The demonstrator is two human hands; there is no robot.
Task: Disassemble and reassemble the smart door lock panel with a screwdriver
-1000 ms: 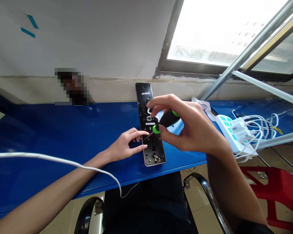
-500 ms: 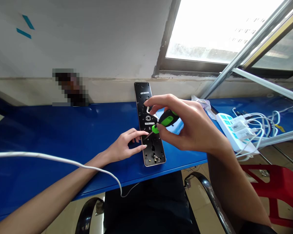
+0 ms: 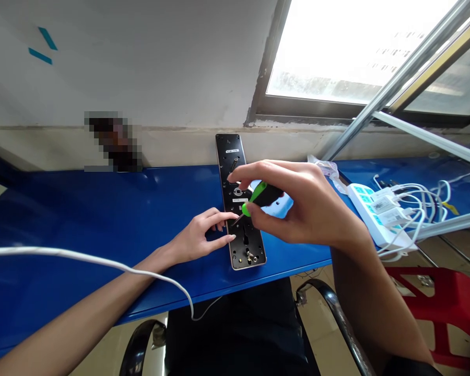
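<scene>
A long black panel [image 3: 250, 239], which looks like the back of a door lock, lies on the blue table with holes, white labels and metal posts on its face. My right hand [image 3: 293, 201] is closed round a green and black screwdriver [image 3: 261, 197]. The shaft slants down to the left, its tip at the panel's left side; the exact contact point is too small to make out. My left hand [image 3: 203, 232] rests at the panel's left edge, index finger and thumb apart, with the index fingertip beside the screwdriver tip. Part of the panel's middle is hidden by my right hand.
A white power strip [image 3: 370, 214] with plugged-in chargers and cables stands on the right. Near it are a clear plastic bag [image 3: 329, 171] and a metal frame bar [image 3: 352, 128]. A white cable [image 3: 113, 262] crosses above my left forearm. A red stool [image 3: 446, 297] stands lower right.
The screwdriver handle has turned in my right hand, its green stripe shifting round, and the right fingers have moved slightly left and down. My left hand has stayed in place on the panel.
</scene>
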